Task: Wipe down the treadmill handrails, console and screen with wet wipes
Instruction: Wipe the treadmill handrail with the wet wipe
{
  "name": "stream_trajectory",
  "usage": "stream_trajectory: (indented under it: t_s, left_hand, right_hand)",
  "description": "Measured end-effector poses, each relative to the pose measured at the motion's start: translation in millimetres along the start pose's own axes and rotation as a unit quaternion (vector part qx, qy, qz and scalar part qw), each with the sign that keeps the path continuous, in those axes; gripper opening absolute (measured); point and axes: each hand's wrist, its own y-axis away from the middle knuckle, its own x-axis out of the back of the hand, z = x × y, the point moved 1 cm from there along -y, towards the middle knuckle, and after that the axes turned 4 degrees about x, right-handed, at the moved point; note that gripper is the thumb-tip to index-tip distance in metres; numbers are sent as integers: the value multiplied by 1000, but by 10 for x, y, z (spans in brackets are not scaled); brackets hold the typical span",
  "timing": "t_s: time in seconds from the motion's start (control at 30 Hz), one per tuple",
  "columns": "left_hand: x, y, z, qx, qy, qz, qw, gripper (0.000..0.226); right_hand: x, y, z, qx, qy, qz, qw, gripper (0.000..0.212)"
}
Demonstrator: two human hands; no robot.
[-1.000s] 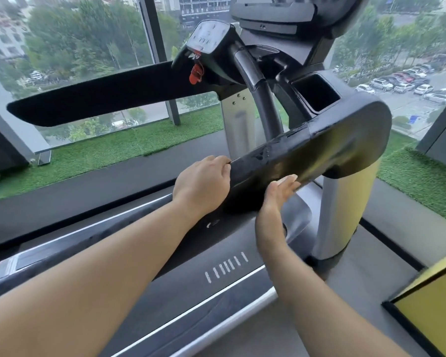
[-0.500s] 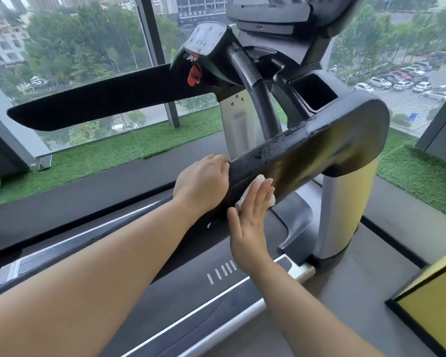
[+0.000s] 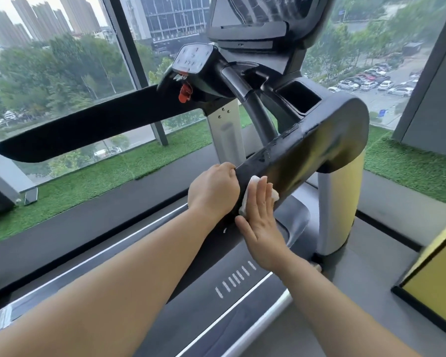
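The treadmill's right handrail [image 3: 307,150], black and glossy with wet streaks, runs from the console toward me. My left hand [image 3: 214,189] curls over its near end and grips it. Beside it my right hand [image 3: 260,217] lies flat, fingers straight, pressing a white wet wipe [image 3: 251,182] against the rail's outer side. The wipe shows above and beside my fingers. The left handrail [image 3: 88,130] stretches away to the left. The console panel [image 3: 193,59] with a red safety clip [image 3: 185,92] and the dark screen [image 3: 263,9] stand above.
The treadmill belt and deck [image 3: 216,292] lie below my arms. A silver upright [image 3: 337,202] carries the right rail. Green turf [image 3: 88,181] and large windows are ahead. A yellow panel with a black frame [image 3: 438,274] stands at the right.
My right hand turned from under the rail to its outer side, bringing the wipe into sight, and slid back toward my left hand. The left hand kept its grip.
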Motion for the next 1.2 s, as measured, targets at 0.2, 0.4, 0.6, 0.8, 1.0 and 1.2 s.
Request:
stream_trajectory:
  t_s: [0.2, 0.4, 0.6, 0.8, 1.0, 1.2]
  left_hand:
    - [9, 24, -12, -4, 13, -1, 1000, 36]
    - [-7, -21, -5, -11, 8, 9, 1000, 34]
    - [20, -23, -11, -14, 10, -10, 1000, 35]
    - [130, 6, -68, -13, 32, -63, 997, 36]
    - [376, 271, -431, 15, -44, -110, 993, 36]
    - [348, 531, -640, 32, -72, -67, 995, 41]
  right_hand:
    - [311, -302, 374, -158, -138, 85, 974, 59]
    - [-106, 52, -67, -19, -36, 3, 999, 66]
    - [173, -145, 222, -99, -91, 40, 990, 55]
    - [-43, 108, -100, -21, 41, -39, 998, 64]
    - [154, -123, 12, -102, -4, 25, 994, 69]
    - [-176, 143, -229, -12, 3, -19, 1000, 67]
